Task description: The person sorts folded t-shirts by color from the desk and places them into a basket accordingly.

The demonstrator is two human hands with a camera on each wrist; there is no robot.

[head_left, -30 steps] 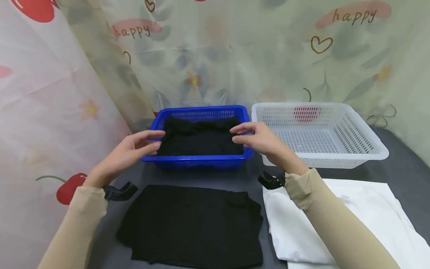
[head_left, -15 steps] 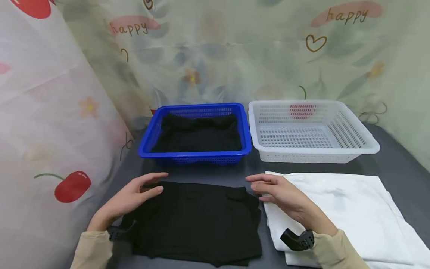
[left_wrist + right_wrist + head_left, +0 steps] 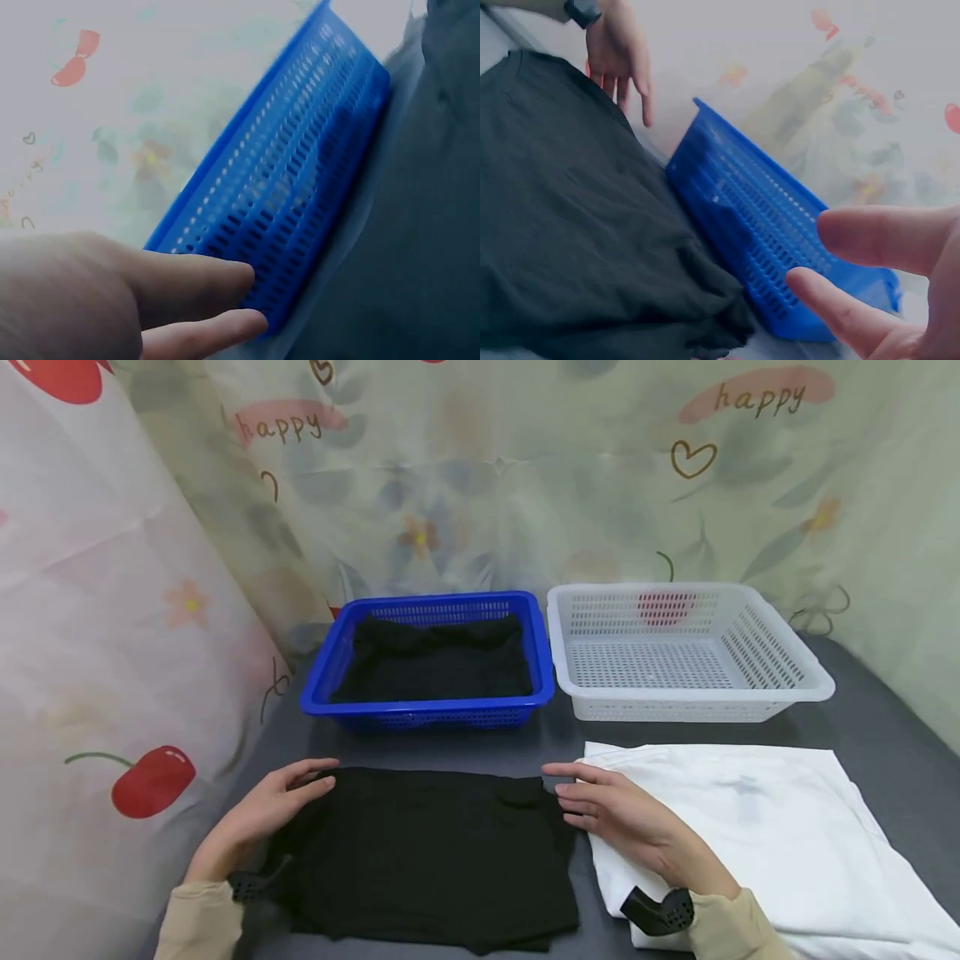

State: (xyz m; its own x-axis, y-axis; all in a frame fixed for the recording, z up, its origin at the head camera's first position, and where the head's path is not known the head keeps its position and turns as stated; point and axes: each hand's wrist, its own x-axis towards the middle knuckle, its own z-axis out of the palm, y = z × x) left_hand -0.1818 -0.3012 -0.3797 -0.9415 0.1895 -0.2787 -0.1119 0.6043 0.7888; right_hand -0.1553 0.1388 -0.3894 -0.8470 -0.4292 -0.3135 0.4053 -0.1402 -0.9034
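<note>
A folded black garment [image 3: 442,860] lies flat on the dark table in the head view. My left hand [image 3: 262,814] is at its far left corner, fingers extended and thumb apart. At the opposite corner is my right hand [image 3: 637,827], its loosely spread fingers overlapping the garment's right edge and the near white cloth. Neither hand grips anything. Behind the garment stands a blue plastic basket [image 3: 427,705] holding black cloth [image 3: 442,664]. In the right wrist view, the left hand [image 3: 619,56] shows straight fingers beside the black garment [image 3: 577,202].
A white slotted basket [image 3: 697,695] stands right of the blue one, with nothing in it. Folded white cloth [image 3: 765,843] lies in front of it, right of the black garment. A printed curtain [image 3: 480,510] hangs behind and along the left side of the table.
Both hands have drawn back from the blue basket toward me and come down to the black garment's sides. In the last half second the left hand has shifted slightly left and lower.
</note>
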